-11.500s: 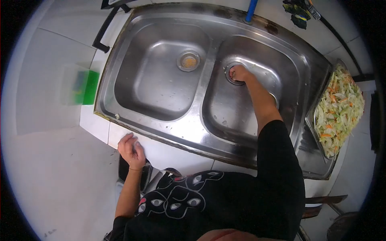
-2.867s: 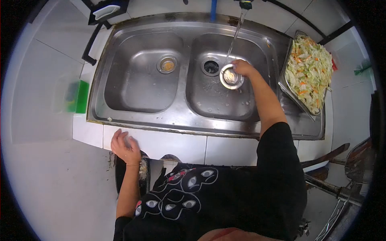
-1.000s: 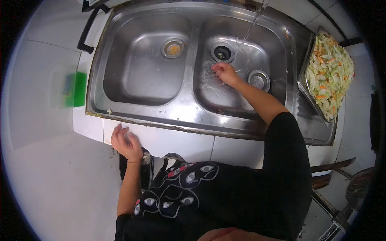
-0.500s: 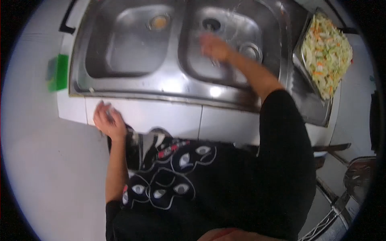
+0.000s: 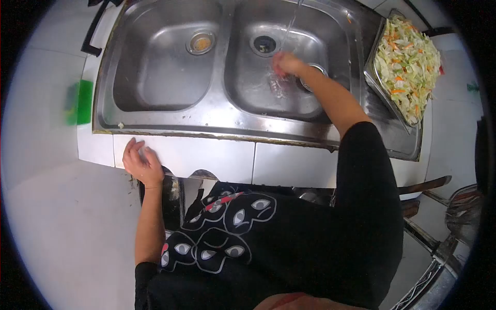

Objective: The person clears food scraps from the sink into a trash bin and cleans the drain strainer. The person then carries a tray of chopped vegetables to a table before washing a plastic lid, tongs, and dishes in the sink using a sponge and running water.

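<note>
Over the right sink basin (image 5: 243,77), my right hand (image 5: 287,64) is lowered close to a thin stream of water (image 5: 291,26). Its fingers are blurred and reddish, and a pinkish, watery smear shows just below them. Whether they hold anything I cannot make out. Partly behind my right wrist lies a round metal rim (image 5: 321,68) on the basin floor. My left hand (image 5: 142,163) rests at the front edge of the white tiled counter (image 5: 206,152), empty, its fingers loosely bent and apart from the thumb.
On the right drainboard stands a metal tray (image 5: 371,72) heaped with shredded cabbage and carrot (image 5: 405,67). The left basin (image 5: 170,77) has a drain (image 5: 200,43) with orange bits in it. A green sponge (image 5: 84,102) is at the counter's left end. A dark drain (image 5: 264,45) sits in the right basin.
My right hand has shifted slightly right within the basin, its blur lessening. The view has tilted a little, and the water stream shows more clearly. My left hand stays at the counter edge.
</note>
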Action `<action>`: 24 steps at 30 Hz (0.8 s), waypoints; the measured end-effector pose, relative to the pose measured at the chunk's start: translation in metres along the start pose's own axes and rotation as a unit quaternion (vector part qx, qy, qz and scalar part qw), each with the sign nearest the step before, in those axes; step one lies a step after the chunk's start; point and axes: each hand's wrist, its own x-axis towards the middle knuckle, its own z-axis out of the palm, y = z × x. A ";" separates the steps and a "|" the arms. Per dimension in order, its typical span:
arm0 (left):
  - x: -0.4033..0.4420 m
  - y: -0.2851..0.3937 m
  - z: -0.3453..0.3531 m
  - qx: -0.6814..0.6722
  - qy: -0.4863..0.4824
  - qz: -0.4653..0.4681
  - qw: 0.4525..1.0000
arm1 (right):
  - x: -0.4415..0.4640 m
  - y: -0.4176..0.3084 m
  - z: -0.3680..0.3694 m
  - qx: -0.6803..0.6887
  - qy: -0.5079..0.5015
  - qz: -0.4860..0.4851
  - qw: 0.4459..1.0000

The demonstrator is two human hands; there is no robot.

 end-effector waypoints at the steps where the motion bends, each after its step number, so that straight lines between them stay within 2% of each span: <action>1: 0.001 0.000 0.000 0.001 -0.002 -0.003 1.000 | 0.012 -0.010 -0.012 0.165 0.086 0.027 0.982; 2: 0.001 0.001 0.000 0.002 -0.004 -0.007 1.000 | 0.014 -0.036 -0.028 0.324 0.166 0.053 0.930; 4: -0.001 0.001 -0.001 -0.001 -0.005 -0.010 1.000 | 0.030 -0.049 -0.052 0.463 0.217 0.035 0.859; 5: -0.001 0.002 -0.001 -0.006 -0.001 -0.008 1.000 | 0.040 -0.055 -0.061 0.527 0.240 0.024 0.815; 8: 0.002 0.003 -0.002 -0.009 0.005 -0.003 1.000 | 0.060 -0.064 -0.081 0.620 0.256 0.014 0.742; 9: 0.001 0.003 -0.003 -0.007 0.003 -0.003 1.000 | 0.081 -0.044 -0.080 0.432 0.281 -0.085 0.853; 10: 0.001 0.002 -0.002 -0.016 0.002 -0.011 1.000 | 0.110 -0.009 -0.072 0.218 0.293 -0.179 0.914; 11: 0.001 0.002 -0.003 -0.006 0.000 -0.012 1.000 | 0.094 -0.031 -0.065 -0.088 0.278 -0.106 0.951; 12: 0.001 0.003 -0.004 0.004 -0.002 -0.011 1.000 | 0.077 -0.056 -0.057 -0.389 0.251 -0.057 0.884; 13: 0.002 0.003 -0.004 0.013 -0.004 -0.010 1.000 | 0.047 -0.079 -0.020 -0.097 0.329 -0.007 0.939; 14: 0.002 0.002 -0.004 0.007 -0.007 -0.017 1.000 | 0.036 -0.076 0.011 -0.085 0.308 -0.075 0.944; 15: 0.002 0.002 -0.004 0.002 -0.010 -0.024 1.000 | 0.029 -0.059 0.042 -0.161 0.246 -0.148 0.944; 16: 0.002 0.002 -0.004 -0.002 -0.014 -0.032 0.999 | 0.022 -0.041 0.073 -0.224 0.186 -0.226 0.930; 17: 0.002 0.001 -0.003 -0.002 -0.006 -0.026 1.000 | 0.011 -0.032 0.093 -0.301 0.155 -0.319 0.885; 20: 0.003 0.000 -0.002 -0.004 0.002 -0.010 1.000 | -0.022 -0.051 0.064 -0.420 0.045 -0.305 0.853; 22: 0.003 0.002 -0.003 -0.005 0.001 -0.014 1.000 | 0.010 -0.028 0.041 -0.390 0.195 -0.195 0.879; 24: 0.002 0.000 -0.002 -0.005 0.000 -0.019 1.000 | 0.030 -0.017 0.004 -0.412 0.251 -0.113 0.868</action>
